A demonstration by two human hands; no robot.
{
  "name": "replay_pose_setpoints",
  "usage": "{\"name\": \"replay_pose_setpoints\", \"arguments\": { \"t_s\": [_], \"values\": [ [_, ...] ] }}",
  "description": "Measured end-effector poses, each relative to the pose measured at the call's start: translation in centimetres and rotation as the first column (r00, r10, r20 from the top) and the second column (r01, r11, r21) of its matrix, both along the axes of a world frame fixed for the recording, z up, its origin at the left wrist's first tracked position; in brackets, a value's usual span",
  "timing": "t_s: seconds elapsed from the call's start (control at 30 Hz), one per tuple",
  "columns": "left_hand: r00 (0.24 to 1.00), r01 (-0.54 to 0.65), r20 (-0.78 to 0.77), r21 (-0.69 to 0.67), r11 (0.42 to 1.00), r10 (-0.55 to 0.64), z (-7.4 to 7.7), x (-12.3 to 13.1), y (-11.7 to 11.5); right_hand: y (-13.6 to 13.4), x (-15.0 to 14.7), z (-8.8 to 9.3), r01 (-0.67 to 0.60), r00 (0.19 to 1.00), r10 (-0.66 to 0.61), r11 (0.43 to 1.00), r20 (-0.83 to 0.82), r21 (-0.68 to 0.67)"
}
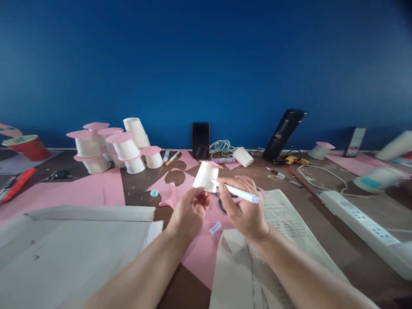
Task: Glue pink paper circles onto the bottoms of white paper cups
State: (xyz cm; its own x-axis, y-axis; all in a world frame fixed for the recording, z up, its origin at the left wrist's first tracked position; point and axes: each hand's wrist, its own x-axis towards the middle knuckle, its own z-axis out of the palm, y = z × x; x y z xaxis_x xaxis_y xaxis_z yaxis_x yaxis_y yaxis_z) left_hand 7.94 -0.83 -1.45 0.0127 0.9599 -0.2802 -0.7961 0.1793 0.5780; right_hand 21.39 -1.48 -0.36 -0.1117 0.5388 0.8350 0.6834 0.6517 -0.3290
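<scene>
An upside-down white paper cup [205, 177] with a pink paper piece on its top is held up by my left hand [190, 211], whose fingers grip its lower rim. My right hand [246, 209] is closed around a white marker [240, 192] with a pale violet end. The marker's tip points at the cup's side; whether it touches I cannot tell. Below the hands lies a pale violet marker cap [215, 227] on pink paper [199, 262]. Partly hidden behind my right hand are dark scissor handles [222, 205].
Several pink-topped cups [124, 150] stand stacked at the left back. A phone [200, 140] leans on the blue wall, near a tipped white cup [243, 156] and a leaning black bottle [283, 135]. A power strip [363, 227] lies right, a white box lid [80, 257] left.
</scene>
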Motion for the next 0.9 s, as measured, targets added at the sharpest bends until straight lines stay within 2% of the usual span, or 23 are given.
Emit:
{"name": "replay_pose_setpoints", "arguments": {
  "t_s": [0.1,0.33,0.9],
  "values": [
    [0.997,0.061,0.046,-0.013,0.998,-0.06,-0.1,-0.11,0.07,0.06,-0.01,0.0,0.003,1.0,-0.003,1.0,-0.002,0.006],
    [0.994,0.079,0.076,0.026,0.997,-0.08,-0.23,-0.1,0.2,-0.08,-0.07,0.2,-0.001,1.0,0.001,1.0,-0.001,0.009],
    [0.991,0.088,0.105,-0.001,0.996,-0.088,-0.06,-0.13,0.14,-0.07,-0.05,0.12,0.005,1.0,-0.005,1.0,-0.006,-0.002]
  ]
}}
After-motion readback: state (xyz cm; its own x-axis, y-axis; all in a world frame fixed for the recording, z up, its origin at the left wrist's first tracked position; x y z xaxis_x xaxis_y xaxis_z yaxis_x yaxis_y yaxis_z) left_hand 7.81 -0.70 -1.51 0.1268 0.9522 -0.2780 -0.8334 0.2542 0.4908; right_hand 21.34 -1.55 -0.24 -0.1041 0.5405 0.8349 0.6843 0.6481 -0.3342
